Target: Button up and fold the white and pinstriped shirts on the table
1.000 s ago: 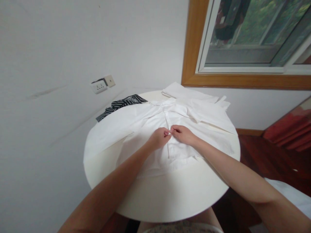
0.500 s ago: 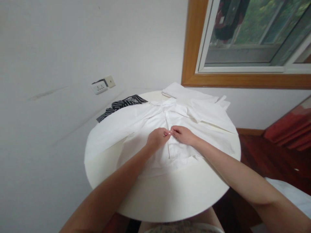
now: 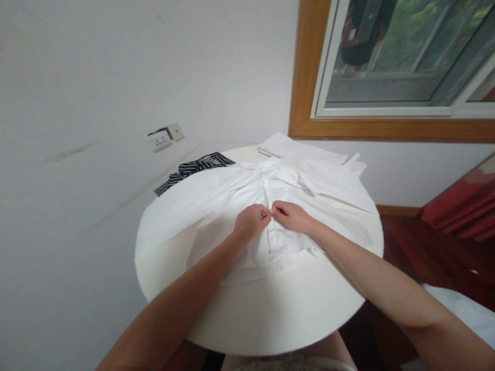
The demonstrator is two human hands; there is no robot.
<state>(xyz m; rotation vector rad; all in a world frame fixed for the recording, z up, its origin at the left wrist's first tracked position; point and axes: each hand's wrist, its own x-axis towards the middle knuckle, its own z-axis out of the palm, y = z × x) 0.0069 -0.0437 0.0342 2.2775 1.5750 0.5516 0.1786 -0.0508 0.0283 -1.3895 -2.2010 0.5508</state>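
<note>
A white shirt (image 3: 228, 247) lies spread front side up on a round white table (image 3: 266, 319), its collar toward the wall and its sleeves out to both sides. My left hand (image 3: 252, 220) pinches the front placket around mid-length. Meeting it fingertip to fingertip, my right hand (image 3: 291, 214) grips the same strip of cloth from the other side. The fingers of both hands are closed. Whatever small part sits between the fingertips, such as a button, is hidden.
Black-and-white striped cloth (image 3: 193, 167) lies at the table's far left edge by the wall. A wall socket (image 3: 159, 140) is above it. A wood-framed window (image 3: 305, 103) stands behind at right. White fabric (image 3: 460, 309) shows low on the right.
Both hands stay at the placket with only a slight shift of the fingertips. The shirt lies as before.
</note>
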